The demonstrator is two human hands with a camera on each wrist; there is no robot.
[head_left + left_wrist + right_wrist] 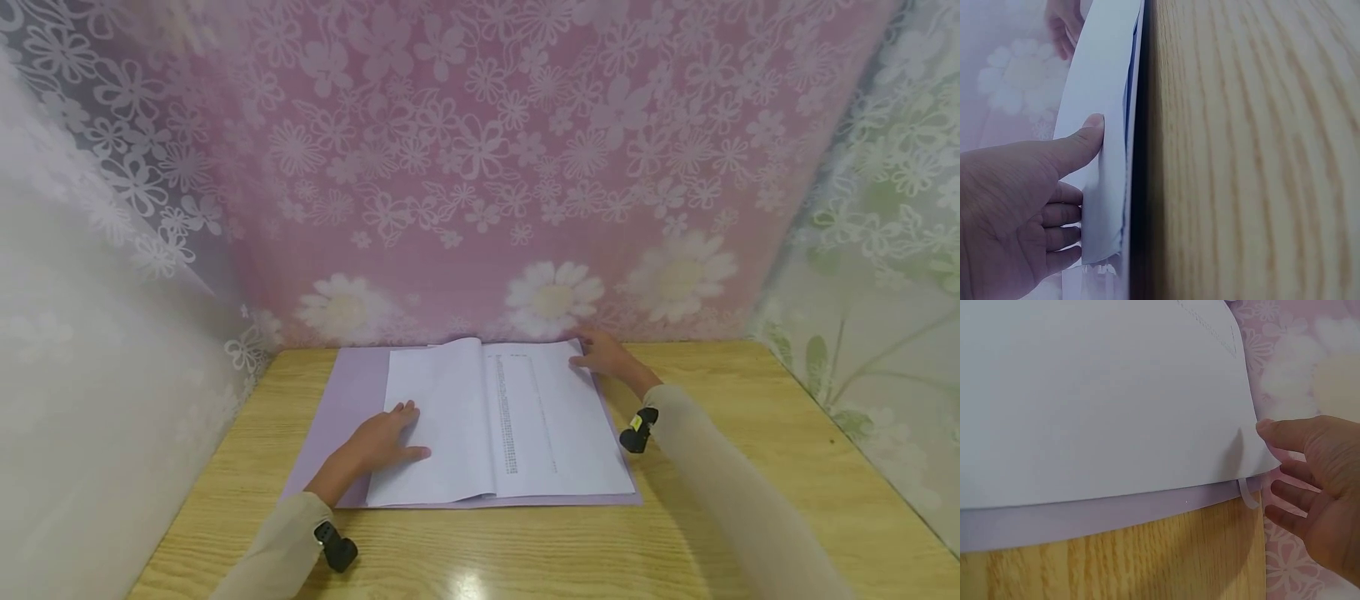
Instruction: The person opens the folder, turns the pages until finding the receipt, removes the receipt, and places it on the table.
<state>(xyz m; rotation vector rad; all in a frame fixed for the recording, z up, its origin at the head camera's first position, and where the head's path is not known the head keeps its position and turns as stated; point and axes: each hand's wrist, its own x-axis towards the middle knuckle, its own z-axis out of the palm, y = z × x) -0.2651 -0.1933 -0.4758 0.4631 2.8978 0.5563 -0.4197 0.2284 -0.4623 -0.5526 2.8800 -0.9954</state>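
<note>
A lilac folder (345, 383) lies spread on the table, with white sheets turned open like a book. The right-hand page (577, 425) carries columns of small print; the left-hand page (450, 425) looks blank. My left hand (381, 440) rests on the left-hand page near its outer edge, thumb apart from the fingers. In the left wrist view, that hand's thumb (1092, 125) lies over the paper. At the top right corner of the printed page is my right hand (606, 354). In the right wrist view, its thumb (1265, 426) touches the paper's edge, with loosely bent fingers (1291, 495) beside the corner.
The folder sits on a wood-grain table (750, 417), its far edge close to a pink flowered curtain (465, 275). Pale patterned drapes (885, 333) close in the sides. A thin pale strap (1247, 495) pokes out beneath the page corner.
</note>
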